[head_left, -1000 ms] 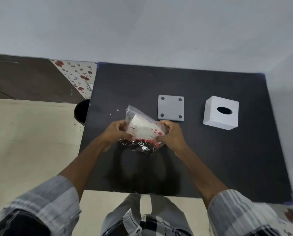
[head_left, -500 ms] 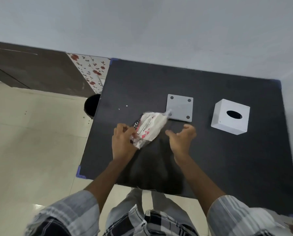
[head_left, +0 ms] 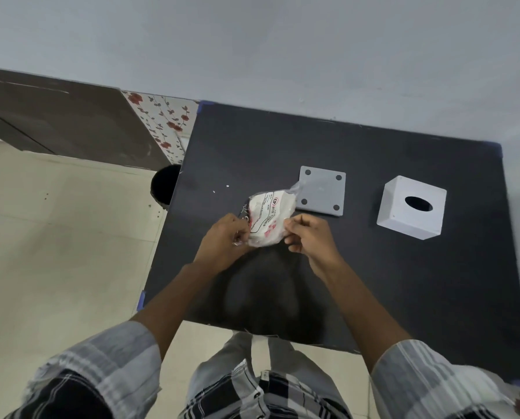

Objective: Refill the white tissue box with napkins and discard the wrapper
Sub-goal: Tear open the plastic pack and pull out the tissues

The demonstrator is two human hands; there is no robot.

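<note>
Over the table's [head_left: 373,282] near-left part I see the right hand [head_left: 308,235], loose half a second ago, back pinching the pack [head_left: 268,220] that the left hand [head_left: 222,241] grips; unwrapping resumes, I judge. Box [head_left: 411,207] sits apart, unfilled.

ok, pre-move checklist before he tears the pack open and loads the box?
1. Napkin pack held by both hands: ok, left hand pinches its left edge, right hand its right edge.
2. Wrapper open: cannot tell; no tear shows.
3. White tissue box within reach, apart from the hands: ok, at right on the table.
4. Box base off: ok, the grey plate lies apart beside it.
5. Box turned for loading: not ok, oval slot faces up.
6. Bin for the wrapper: cannot tell; a dark round container sits at the table's left edge.
</note>
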